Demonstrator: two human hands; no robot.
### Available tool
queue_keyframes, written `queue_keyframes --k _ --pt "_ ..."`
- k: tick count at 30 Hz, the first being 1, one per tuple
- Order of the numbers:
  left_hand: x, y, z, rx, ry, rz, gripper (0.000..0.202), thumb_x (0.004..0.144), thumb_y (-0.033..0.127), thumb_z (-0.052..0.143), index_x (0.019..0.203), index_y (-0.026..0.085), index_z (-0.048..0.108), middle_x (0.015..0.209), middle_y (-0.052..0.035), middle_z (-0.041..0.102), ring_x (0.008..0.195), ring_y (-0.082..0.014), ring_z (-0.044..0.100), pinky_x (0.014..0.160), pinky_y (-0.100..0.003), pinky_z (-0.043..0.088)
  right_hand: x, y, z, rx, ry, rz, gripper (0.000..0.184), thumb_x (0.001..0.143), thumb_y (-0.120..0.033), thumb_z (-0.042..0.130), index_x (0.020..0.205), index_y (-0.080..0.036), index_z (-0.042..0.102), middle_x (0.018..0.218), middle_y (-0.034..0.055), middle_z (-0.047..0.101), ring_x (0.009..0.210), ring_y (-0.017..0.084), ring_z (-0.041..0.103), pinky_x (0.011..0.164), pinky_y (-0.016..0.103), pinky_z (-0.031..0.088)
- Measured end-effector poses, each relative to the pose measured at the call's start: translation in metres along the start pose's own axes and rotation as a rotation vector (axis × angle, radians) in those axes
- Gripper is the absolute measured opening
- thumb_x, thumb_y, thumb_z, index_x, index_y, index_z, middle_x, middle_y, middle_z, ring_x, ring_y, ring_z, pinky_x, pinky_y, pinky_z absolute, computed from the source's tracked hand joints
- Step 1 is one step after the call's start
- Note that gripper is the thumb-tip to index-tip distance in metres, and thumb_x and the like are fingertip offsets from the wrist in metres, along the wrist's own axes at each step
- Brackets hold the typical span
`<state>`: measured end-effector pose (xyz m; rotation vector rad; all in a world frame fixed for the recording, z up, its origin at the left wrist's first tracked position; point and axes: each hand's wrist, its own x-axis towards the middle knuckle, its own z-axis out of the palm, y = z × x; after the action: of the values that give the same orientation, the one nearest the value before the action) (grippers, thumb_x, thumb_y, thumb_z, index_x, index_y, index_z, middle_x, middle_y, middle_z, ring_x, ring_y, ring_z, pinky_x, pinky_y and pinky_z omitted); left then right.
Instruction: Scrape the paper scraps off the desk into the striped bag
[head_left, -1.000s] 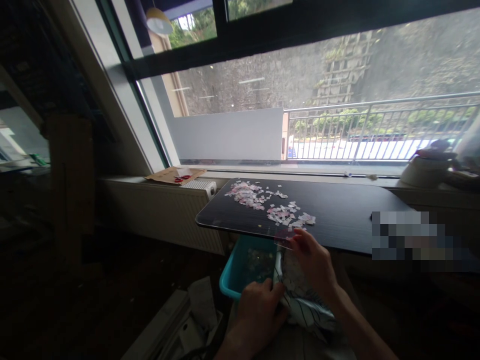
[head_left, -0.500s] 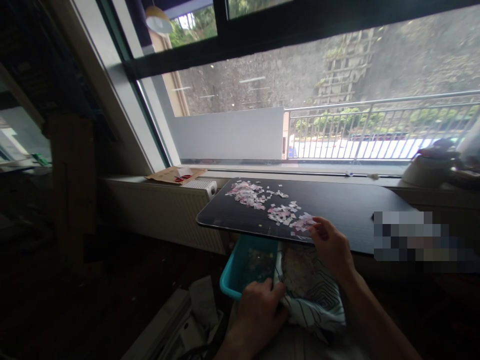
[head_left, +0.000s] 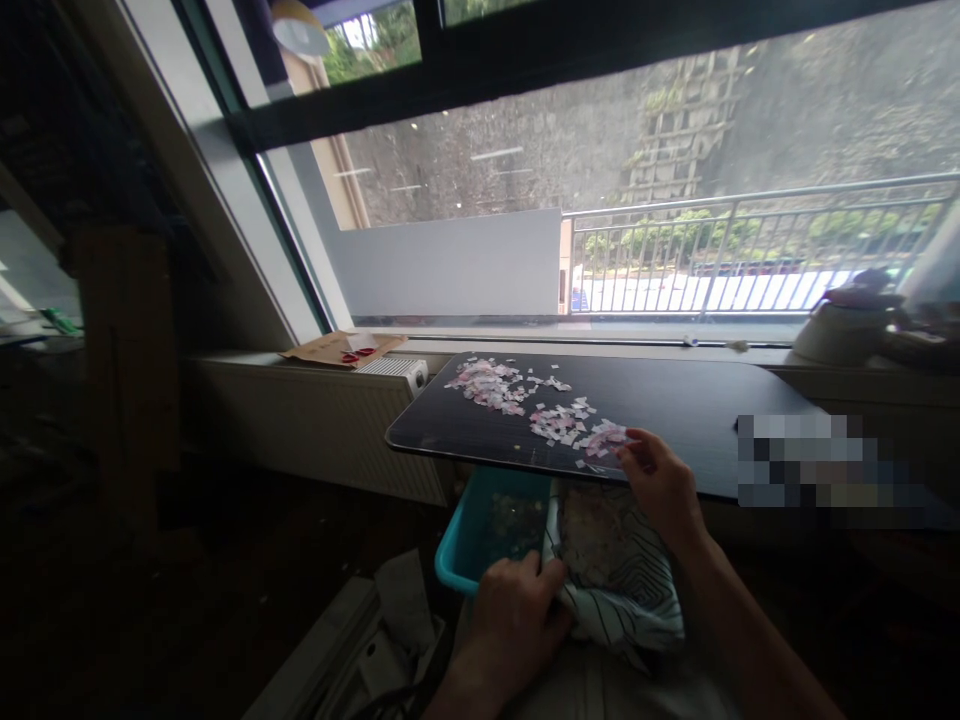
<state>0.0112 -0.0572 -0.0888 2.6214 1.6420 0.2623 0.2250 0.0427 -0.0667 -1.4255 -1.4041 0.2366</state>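
Note:
Small pink and white paper scraps (head_left: 487, 385) lie in loose heaps on a dark tabletop (head_left: 675, 400). My right hand (head_left: 666, 490) is at the near edge of the tabletop, fingers bent and drawn together beside the nearest heap. Whatever is between its fingertips is too small to make out. Below the edge, a striped cloth bag (head_left: 637, 610) hangs open with pale scraps inside. My left hand (head_left: 517, 610) is closed around the bag's left rim, its thumb partly hidden. Left of the bag is a turquoise plastic tub (head_left: 457, 545) with small pieces at its bottom.
Behind the tabletop runs a windowsill under a large window. Red-handled scissors (head_left: 358, 354) rest on brown paper (head_left: 315, 350) above a white radiator (head_left: 337, 415). Pale flat pieces (head_left: 405, 595) stand at lower left. A blurred patch covers the tabletop's right end.
The whole view has shifted slightly, so things appear a little further left and up. Both hands keep nearly the same places, the right one still by the nearest scraps.

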Motion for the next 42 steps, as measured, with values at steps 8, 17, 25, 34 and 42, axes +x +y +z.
queue_keyframes --k 8,17,25,34,42 --pt "0.000 0.001 -0.001 -0.005 0.000 0.002 0.015 0.078 0.030 0.059 0.092 0.024 0.055 0.085 -0.0011 0.058 0.076 -0.0209 0.055 0.065 -0.029 0.038 -0.004 -0.011 0.002 -0.058 -0.005 -0.036 0.037 0.081 -0.038 0.050 0.111 -0.020 0.060 0.084 0.0049 0.070 0.068 0.018 0.065 0.069 0.032 0.050" --pt "-0.001 0.000 -0.001 -0.014 0.024 0.027 0.016 0.079 0.029 0.058 0.094 0.025 0.055 0.085 -0.0005 0.059 0.074 -0.0210 0.055 0.065 -0.030 0.036 -0.044 -0.039 0.034 0.103 -0.154 -0.087 0.031 0.084 -0.041 0.049 0.108 -0.024 0.060 0.082 0.0022 0.070 0.069 0.017 0.066 0.066 0.028 0.052" --pt "0.001 0.000 0.000 0.000 0.010 0.013 0.014 0.079 0.030 0.057 0.091 0.025 0.055 0.084 -0.0006 0.058 0.074 -0.0207 0.054 0.064 -0.029 0.036 0.007 -0.002 0.000 -0.070 0.069 -0.050 0.039 0.081 -0.041 0.051 0.112 -0.019 0.061 0.086 0.0068 0.071 0.068 0.019 0.065 0.068 0.031 0.050" --pt "0.002 -0.001 0.003 0.003 0.013 0.004 0.013 0.079 0.030 0.056 0.091 0.026 0.055 0.084 0.0000 0.059 0.074 -0.0208 0.055 0.063 -0.030 0.035 0.010 0.004 -0.019 -0.157 0.041 0.002 0.038 0.079 -0.041 0.052 0.109 -0.020 0.063 0.080 0.0042 0.070 0.064 0.018 0.063 0.066 0.031 0.048" --pt "0.003 -0.001 0.004 -0.009 0.023 -0.004 0.012 0.080 0.028 0.057 0.091 0.027 0.055 0.084 0.0005 0.059 0.074 -0.0205 0.055 0.063 -0.029 0.034 0.011 0.009 -0.026 -0.221 0.034 0.045 0.037 0.079 -0.038 0.051 0.110 -0.020 0.062 0.079 0.0040 0.069 0.067 0.019 0.064 0.068 0.032 0.047"
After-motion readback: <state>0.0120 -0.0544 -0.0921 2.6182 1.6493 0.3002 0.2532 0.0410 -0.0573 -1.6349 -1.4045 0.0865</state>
